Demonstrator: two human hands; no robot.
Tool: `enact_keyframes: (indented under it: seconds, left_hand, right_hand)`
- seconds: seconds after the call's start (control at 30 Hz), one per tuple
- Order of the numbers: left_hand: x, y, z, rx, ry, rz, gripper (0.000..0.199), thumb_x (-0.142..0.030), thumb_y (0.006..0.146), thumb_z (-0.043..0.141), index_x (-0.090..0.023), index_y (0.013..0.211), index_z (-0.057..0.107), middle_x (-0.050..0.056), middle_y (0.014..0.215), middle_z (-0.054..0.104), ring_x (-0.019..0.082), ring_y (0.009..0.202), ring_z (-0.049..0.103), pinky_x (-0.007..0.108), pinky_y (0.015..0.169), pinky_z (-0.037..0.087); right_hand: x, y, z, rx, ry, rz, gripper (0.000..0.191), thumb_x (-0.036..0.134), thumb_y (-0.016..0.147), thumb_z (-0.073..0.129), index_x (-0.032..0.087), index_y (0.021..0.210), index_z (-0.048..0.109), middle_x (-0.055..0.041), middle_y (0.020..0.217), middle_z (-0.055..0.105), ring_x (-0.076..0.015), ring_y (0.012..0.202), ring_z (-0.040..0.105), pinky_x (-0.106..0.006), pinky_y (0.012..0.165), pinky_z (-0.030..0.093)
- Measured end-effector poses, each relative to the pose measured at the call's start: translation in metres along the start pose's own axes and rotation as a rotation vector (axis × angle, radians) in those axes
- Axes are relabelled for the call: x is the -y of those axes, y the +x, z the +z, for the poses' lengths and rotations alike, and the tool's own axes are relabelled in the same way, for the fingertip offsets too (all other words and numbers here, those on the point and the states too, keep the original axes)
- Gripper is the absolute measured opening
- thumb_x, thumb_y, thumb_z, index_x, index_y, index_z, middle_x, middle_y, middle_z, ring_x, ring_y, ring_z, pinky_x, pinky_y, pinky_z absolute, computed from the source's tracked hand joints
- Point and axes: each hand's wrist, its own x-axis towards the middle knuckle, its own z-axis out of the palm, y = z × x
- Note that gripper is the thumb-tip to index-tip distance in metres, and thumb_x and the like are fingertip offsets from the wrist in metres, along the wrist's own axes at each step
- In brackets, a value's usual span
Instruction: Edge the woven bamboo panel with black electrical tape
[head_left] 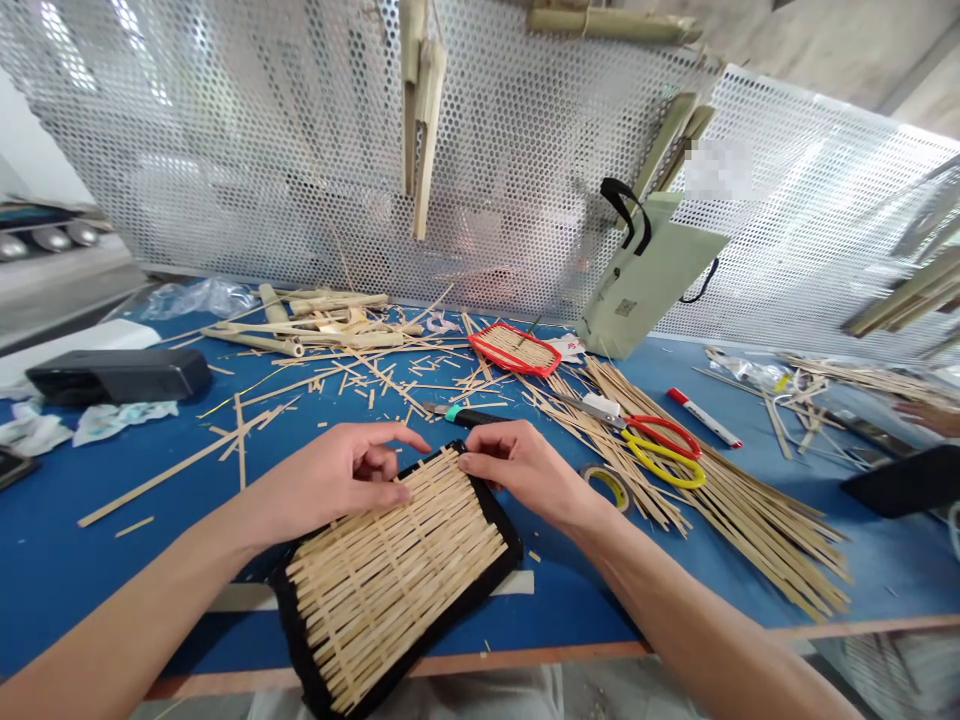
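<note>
A woven bamboo panel (397, 560) with a black cloth-like border lies at an angle before me, its lower end reaching past the table's front edge. My left hand (352, 475) is at the panel's upper left edge, thumb pressed on the weave. Its index finger is stretched out above the edge while the other fingers curl. At the top right corner, my right hand (517, 465) pinches the black border between thumb and bent fingers. Just beyond this corner lies a utility knife (472, 416) with a black and teal handle.
Scissors (660, 450), a tape roll (607, 487), a marker (705, 418) and long bamboo strips (757, 530) lie right. Behind are a red-rimmed woven piece (514, 348), a paper bag (637, 285) and scattered offcuts. A black case (120, 376) sits left; perforated metal sheeting (300, 150) stands behind.
</note>
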Motion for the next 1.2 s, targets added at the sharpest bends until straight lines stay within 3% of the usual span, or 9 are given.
enact_keyframes:
  seconds: [0.33, 0.57, 0.63, 0.7, 0.8, 0.87, 0.93, 1.07, 1.2]
  left_hand:
    - [0.001, 0.001, 0.0, 0.005, -0.01, 0.005, 0.05, -0.042, 0.089, 0.075, -0.021, 0.131, 0.059, -0.009, 0.069, 0.046, 0.011, 0.063, 0.039, 0.025, 0.061, 0.03]
    - [0.016, 0.007, 0.0, 0.012, 0.049, -0.02, 0.058, -0.05, 0.09, 0.074, -0.024, 0.138, 0.054, -0.006, 0.073, 0.052, 0.015, 0.069, 0.048, 0.027, 0.064, 0.035]
    - [0.023, 0.01, -0.001, 0.004, 0.092, -0.026, 0.059, -0.054, 0.092, 0.069, -0.025, 0.141, 0.053, -0.003, 0.078, 0.057, 0.018, 0.074, 0.053, 0.028, 0.066, 0.038]
    - [0.028, 0.012, -0.002, -0.047, 0.187, -0.015, 0.057, -0.055, 0.094, 0.065, -0.025, 0.141, 0.054, -0.001, 0.08, 0.059, 0.019, 0.075, 0.055, 0.029, 0.066, 0.04]
    - [0.03, 0.012, -0.001, -0.132, 0.382, 0.01, 0.052, -0.051, 0.094, 0.061, -0.025, 0.139, 0.058, 0.001, 0.082, 0.062, 0.02, 0.075, 0.058, 0.031, 0.069, 0.042]
    - [0.027, 0.012, 0.001, -0.147, 0.447, 0.002, 0.051, -0.051, 0.094, 0.06, -0.026, 0.139, 0.059, 0.001, 0.085, 0.066, 0.021, 0.077, 0.062, 0.032, 0.071, 0.044]
    - [0.024, 0.013, 0.003, -0.158, 0.458, -0.015, 0.053, -0.053, 0.094, 0.059, -0.027, 0.141, 0.059, 0.002, 0.087, 0.069, 0.022, 0.077, 0.063, 0.033, 0.071, 0.045]
    - [0.023, 0.015, 0.005, -0.189, 0.482, -0.005, 0.052, -0.054, 0.092, 0.06, -0.029, 0.138, 0.063, 0.002, 0.088, 0.072, 0.022, 0.075, 0.066, 0.033, 0.068, 0.046]
    - [0.022, 0.014, 0.005, -0.288, 0.571, 0.068, 0.043, -0.051, 0.093, 0.063, -0.03, 0.131, 0.068, 0.004, 0.097, 0.073, 0.023, 0.079, 0.067, 0.034, 0.069, 0.049]
  right_hand:
    - [-0.002, 0.002, 0.0, -0.019, 0.071, 0.059, 0.039, 0.047, 0.093, 0.063, 0.019, 0.067, 0.06, 0.0036, 0.061, 0.051, -0.0105, 0.055, 0.048, -0.025, 0.052, 0.035]
    - [0.002, 0.0, 0.008, -0.11, -0.177, -0.03, 0.021, 0.036, 0.093, 0.066, 0.019, 0.081, 0.07, 0.0034, 0.069, 0.061, -0.0106, 0.063, 0.051, -0.025, 0.06, 0.037]
    - [0.01, -0.008, -0.004, -0.169, -0.37, -0.029, 0.021, 0.039, 0.096, 0.065, 0.02, 0.101, 0.072, 0.0025, 0.073, 0.068, -0.0129, 0.066, 0.057, -0.027, 0.063, 0.039]
    - [0.019, -0.022, -0.032, -0.278, -0.566, -0.023, 0.024, 0.036, 0.1, 0.06, 0.022, 0.116, 0.069, 0.0007, 0.078, 0.073, -0.0149, 0.069, 0.062, -0.028, 0.067, 0.041]
    - [0.023, -0.053, -0.086, -0.425, -0.821, 0.059, 0.017, 0.025, 0.1, 0.054, 0.022, 0.096, 0.07, -0.0007, 0.079, 0.073, -0.0157, 0.07, 0.062, -0.03, 0.071, 0.041]
    - [0.018, -0.074, -0.113, -0.359, -0.959, 0.136, 0.017, 0.027, 0.098, 0.056, 0.021, 0.089, 0.069, -0.0021, 0.08, 0.072, -0.0176, 0.072, 0.062, -0.031, 0.071, 0.04]
    - [0.008, -0.092, -0.123, -0.181, -0.978, 0.156, 0.016, 0.033, 0.097, 0.062, 0.021, 0.09, 0.07, -0.0034, 0.089, 0.072, -0.0196, 0.081, 0.064, -0.032, 0.075, 0.043]
    - [-0.012, -0.113, -0.108, -0.01, -1.005, 0.145, 0.022, 0.043, 0.094, 0.072, 0.021, 0.092, 0.068, -0.0067, 0.105, 0.069, -0.0254, 0.101, 0.063, -0.036, 0.086, 0.046]
    - [-0.004, -0.116, -0.093, -0.075, -0.997, 0.085, 0.009, 0.027, 0.098, 0.061, 0.02, 0.094, 0.064, -0.0082, 0.107, 0.068, -0.0254, 0.104, 0.062, -0.038, 0.089, 0.045]
